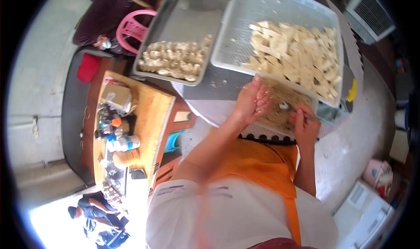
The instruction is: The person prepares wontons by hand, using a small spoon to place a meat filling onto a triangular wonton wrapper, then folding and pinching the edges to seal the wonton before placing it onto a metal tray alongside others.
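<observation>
My right hand grips the thin handle of a spoon, whose pale bowl rests at the brown crumbly filling. That filling lies in a shallow container in front of me, partly under the basket's near edge. To its left, my left hand is turned up with curled fingers and bits of food on them; whether anything lies inside is hidden. Beyond the hands, a white plastic basket holds a heap of pale cut dough wrappers. A metal tray carries rows of folded dumplings.
A wooden cabinet with bottles and a box stands at left. Behind the metal tray is a pink chair back. A yellow object sits right of the basket. A person is in the bright doorway, lower left.
</observation>
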A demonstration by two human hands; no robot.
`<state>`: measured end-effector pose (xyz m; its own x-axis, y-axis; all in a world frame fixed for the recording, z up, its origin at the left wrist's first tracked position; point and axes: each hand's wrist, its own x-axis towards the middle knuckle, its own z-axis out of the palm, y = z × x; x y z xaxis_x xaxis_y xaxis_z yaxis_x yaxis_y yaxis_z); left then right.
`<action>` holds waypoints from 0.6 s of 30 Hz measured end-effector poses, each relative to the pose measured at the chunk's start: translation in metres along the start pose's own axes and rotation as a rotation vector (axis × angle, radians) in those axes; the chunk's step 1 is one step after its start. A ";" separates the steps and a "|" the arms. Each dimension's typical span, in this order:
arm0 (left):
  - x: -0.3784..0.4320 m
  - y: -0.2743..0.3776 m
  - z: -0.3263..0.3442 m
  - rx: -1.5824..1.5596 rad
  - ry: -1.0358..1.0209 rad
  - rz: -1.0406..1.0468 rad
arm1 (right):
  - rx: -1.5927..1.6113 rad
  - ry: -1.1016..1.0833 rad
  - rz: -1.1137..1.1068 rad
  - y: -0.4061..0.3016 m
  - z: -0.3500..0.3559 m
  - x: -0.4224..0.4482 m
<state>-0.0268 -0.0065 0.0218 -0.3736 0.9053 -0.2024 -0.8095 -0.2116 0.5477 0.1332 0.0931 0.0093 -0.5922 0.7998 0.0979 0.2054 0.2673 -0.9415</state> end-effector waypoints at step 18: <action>0.137 0.238 -0.192 1.988 0.358 0.193 | 0.054 -0.009 0.044 -0.002 0.002 0.001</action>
<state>-0.3573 -0.0040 -0.0315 -0.6337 0.7731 -0.0265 0.6695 0.5653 0.4819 0.1310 0.0922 0.0112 -0.5902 0.8055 0.0531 0.1896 0.2023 -0.9608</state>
